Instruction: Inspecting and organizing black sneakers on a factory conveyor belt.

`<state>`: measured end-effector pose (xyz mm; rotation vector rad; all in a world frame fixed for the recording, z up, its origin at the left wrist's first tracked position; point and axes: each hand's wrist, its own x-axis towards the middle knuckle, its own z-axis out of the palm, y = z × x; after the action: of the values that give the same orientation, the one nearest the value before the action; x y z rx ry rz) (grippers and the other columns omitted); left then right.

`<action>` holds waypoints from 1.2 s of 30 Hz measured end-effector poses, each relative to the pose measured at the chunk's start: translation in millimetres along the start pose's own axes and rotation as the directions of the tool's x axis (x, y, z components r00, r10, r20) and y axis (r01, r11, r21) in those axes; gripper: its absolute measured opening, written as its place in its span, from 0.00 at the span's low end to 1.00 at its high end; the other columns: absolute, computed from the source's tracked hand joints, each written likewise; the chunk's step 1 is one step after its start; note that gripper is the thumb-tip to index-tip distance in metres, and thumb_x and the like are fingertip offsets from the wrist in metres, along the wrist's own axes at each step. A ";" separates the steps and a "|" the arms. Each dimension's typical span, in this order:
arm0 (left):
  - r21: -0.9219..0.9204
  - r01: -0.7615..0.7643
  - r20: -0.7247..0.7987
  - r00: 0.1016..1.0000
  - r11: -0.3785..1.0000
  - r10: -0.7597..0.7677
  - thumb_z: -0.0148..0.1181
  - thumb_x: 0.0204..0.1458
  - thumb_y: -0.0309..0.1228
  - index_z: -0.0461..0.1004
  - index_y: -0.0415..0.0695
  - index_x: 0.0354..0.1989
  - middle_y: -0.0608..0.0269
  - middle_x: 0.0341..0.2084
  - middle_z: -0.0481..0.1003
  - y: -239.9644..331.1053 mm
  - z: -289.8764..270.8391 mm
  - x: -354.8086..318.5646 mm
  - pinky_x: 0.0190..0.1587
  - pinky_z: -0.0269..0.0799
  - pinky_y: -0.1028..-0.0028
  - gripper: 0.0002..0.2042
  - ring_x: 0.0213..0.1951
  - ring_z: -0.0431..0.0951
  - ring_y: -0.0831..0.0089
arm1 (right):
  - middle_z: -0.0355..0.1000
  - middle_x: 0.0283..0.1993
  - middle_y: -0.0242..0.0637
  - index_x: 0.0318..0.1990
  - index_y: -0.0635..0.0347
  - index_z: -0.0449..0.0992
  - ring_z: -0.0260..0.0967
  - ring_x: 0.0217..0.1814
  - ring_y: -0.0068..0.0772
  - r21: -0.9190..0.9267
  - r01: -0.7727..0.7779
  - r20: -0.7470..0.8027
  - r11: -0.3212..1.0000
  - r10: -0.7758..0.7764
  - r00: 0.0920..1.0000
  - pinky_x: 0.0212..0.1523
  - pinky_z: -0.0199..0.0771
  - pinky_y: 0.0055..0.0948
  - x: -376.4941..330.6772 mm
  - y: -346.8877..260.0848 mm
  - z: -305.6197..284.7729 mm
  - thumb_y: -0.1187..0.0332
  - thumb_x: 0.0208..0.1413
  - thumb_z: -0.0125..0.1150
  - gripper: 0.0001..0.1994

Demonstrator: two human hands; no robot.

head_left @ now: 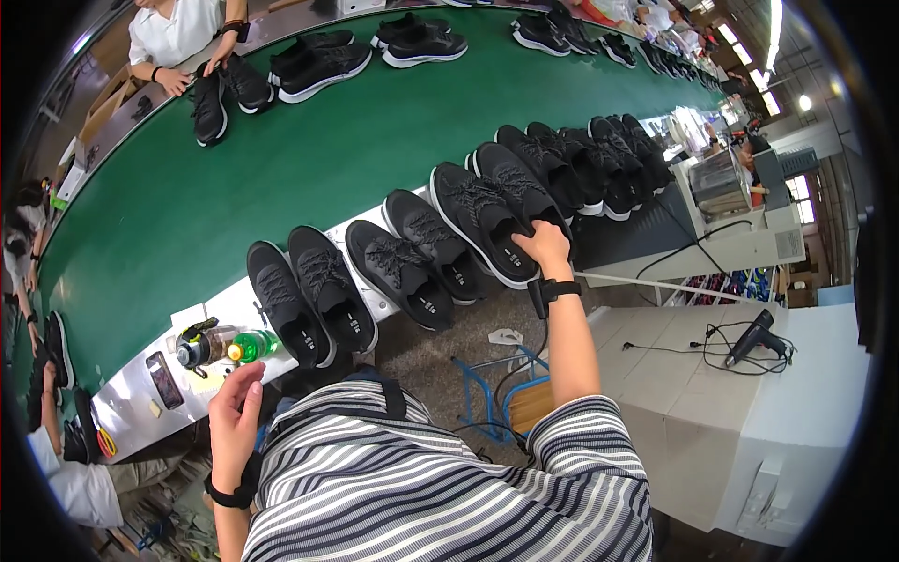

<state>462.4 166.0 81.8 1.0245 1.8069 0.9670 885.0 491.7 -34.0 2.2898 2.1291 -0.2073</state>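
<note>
Fingers [536, 240] of our right hand [543, 248] are closing around the heel collar of a black knit sneaker [482, 220] lying at the near edge of the green conveyor belt [281, 159], at about one o'clock from our striped shirt [421, 478]. Our left hand [234, 412] is hanging loosely open and holding nothing at seven o'clock, just below a green-capped bottle [251, 347]. We are judging the shoe light, soft in the upper and firm in the white sole, and best taken at the heel.
</note>
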 end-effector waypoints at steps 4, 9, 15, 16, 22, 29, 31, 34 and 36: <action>0.007 0.007 -0.025 1.000 1.000 -0.007 0.51 0.57 0.24 0.70 0.34 0.48 0.57 0.42 0.76 -2.9 -3.7 -2.3 0.50 0.68 0.75 0.12 0.45 0.75 0.73 | 0.74 0.46 0.48 0.48 0.59 0.76 0.72 0.50 0.45 -0.012 -0.019 0.125 1.000 0.020 0.992 0.50 0.71 0.40 1.4 -11.6 -14.4 0.48 0.36 0.68 0.32; 0.005 0.003 -0.007 1.000 1.000 -0.003 0.52 0.57 0.24 0.70 0.34 0.48 0.56 0.42 0.76 0.6 -6.1 -2.1 0.49 0.68 0.75 0.12 0.45 0.75 0.72 | 0.74 0.49 0.45 0.52 0.57 0.74 0.71 0.52 0.43 -0.089 -0.059 0.136 0.994 0.070 0.988 0.51 0.71 0.38 -1.6 -25.7 -24.4 0.47 0.36 0.69 0.34; 0.056 0.047 -0.034 0.998 0.997 -0.046 0.53 0.55 0.26 0.72 0.36 0.48 0.56 0.38 0.78 3.8 -4.7 1.1 0.44 0.71 0.74 0.12 0.41 0.77 0.73 | 0.74 0.48 0.43 0.50 0.50 0.75 0.70 0.53 0.45 -0.098 -0.023 0.086 0.995 0.032 0.996 0.50 0.70 0.43 -17.7 -31.7 -37.2 0.45 0.40 0.66 0.30; 0.097 0.013 -0.015 1.000 0.995 -0.012 0.54 0.55 0.27 0.73 0.38 0.47 0.56 0.37 0.78 4.0 -8.6 -1.1 0.43 0.72 0.74 0.13 0.39 0.78 0.73 | 0.74 0.49 0.42 0.51 0.49 0.74 0.69 0.54 0.46 -0.105 -0.037 0.153 0.994 0.053 0.987 0.50 0.70 0.43 -18.3 -30.6 -39.5 0.46 0.40 0.65 0.30; 0.054 -0.094 -0.001 0.996 0.994 0.095 0.54 0.56 0.30 0.71 0.41 0.49 0.54 0.36 0.77 2.4 -27.2 -2.3 0.41 0.72 0.71 0.14 0.37 0.78 0.66 | 0.71 0.49 0.51 0.51 0.58 0.73 0.68 0.53 0.53 0.096 0.135 0.091 0.986 -0.143 0.985 0.51 0.68 0.43 -13.9 -19.3 -12.3 0.53 0.42 0.67 0.28; 0.015 -0.130 0.002 0.992 0.991 0.130 0.52 0.57 0.31 0.70 0.39 0.51 0.52 0.40 0.76 -10.2 -27.6 -5.3 0.46 0.71 0.70 0.15 0.43 0.77 0.64 | 0.71 0.50 0.52 0.53 0.65 0.70 0.67 0.55 0.51 -0.015 0.004 0.059 1.000 -0.004 0.998 0.53 0.67 0.42 2.5 -0.7 12.2 0.56 0.45 0.67 0.30; -0.009 -0.156 -0.026 0.988 0.988 0.155 0.53 0.56 0.29 0.70 0.37 0.49 0.50 0.39 0.76 -11.6 -28.4 -7.3 0.43 0.71 0.68 0.14 0.40 0.77 0.60 | 0.69 0.53 0.52 0.55 0.63 0.69 0.66 0.56 0.51 -0.072 0.014 0.042 0.997 -0.011 0.999 0.54 0.66 0.41 3.1 -2.1 13.8 0.57 0.47 0.65 0.29; -0.012 -0.144 -0.026 0.989 0.989 0.144 0.52 0.56 0.29 0.70 0.37 0.49 0.50 0.39 0.76 -12.3 -30.3 -9.5 0.43 0.71 0.68 0.14 0.40 0.77 0.59 | 0.68 0.55 0.50 0.56 0.62 0.67 0.65 0.57 0.51 -0.081 -0.029 0.030 0.996 0.032 0.999 0.55 0.65 0.41 1.7 -7.5 19.8 0.59 0.51 0.61 0.26; -0.007 -0.169 -0.038 0.985 0.986 0.169 0.52 0.56 0.29 0.70 0.37 0.49 0.50 0.39 0.76 -12.6 -31.6 -10.6 0.43 0.71 0.68 0.14 0.39 0.77 0.59 | 0.68 0.55 0.50 0.57 0.62 0.67 0.65 0.57 0.50 -0.095 -0.053 0.037 0.994 0.056 0.998 0.55 0.65 0.41 0.6 -11.1 25.5 0.60 0.53 0.58 0.25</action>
<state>433.9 145.0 85.1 1.1750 1.7641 1.1026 871.7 490.7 -58.4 2.2686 2.0100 -0.1477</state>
